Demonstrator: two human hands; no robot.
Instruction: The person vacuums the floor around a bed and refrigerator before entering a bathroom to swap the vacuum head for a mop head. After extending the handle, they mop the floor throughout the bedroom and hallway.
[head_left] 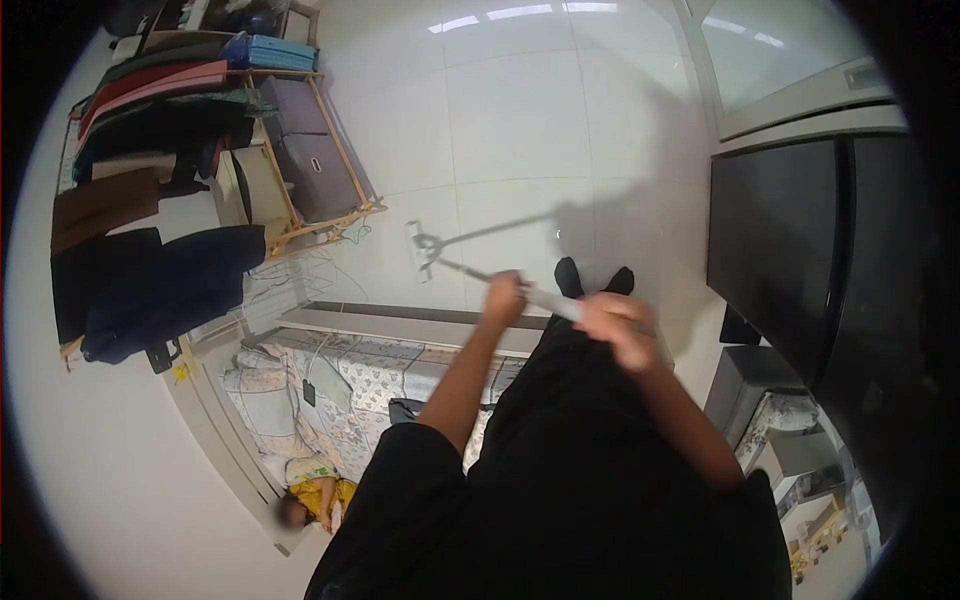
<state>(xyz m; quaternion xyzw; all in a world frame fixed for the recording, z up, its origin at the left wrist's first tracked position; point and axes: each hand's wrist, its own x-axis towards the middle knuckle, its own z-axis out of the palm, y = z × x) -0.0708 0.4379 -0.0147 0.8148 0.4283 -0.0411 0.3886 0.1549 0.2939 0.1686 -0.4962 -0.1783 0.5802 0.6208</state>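
Both hands hold one long pole with a light grey grip section and a thinner dark shaft. My left hand is wrapped round the pole further down. Nearer my body, my right hand closes round its upper end, slightly blurred. At the far end of the shaft a narrow white and grey head rests on the tiled floor, left of my feet. The pole slants down to the left, and its shadow falls across the tiles.
A clothes rack with hanging garments and grey boxes stands at left. Below it, a person lies on a bed with a patterned cover. Dark glossy cabinet doors line the right. My feet are on the floor.
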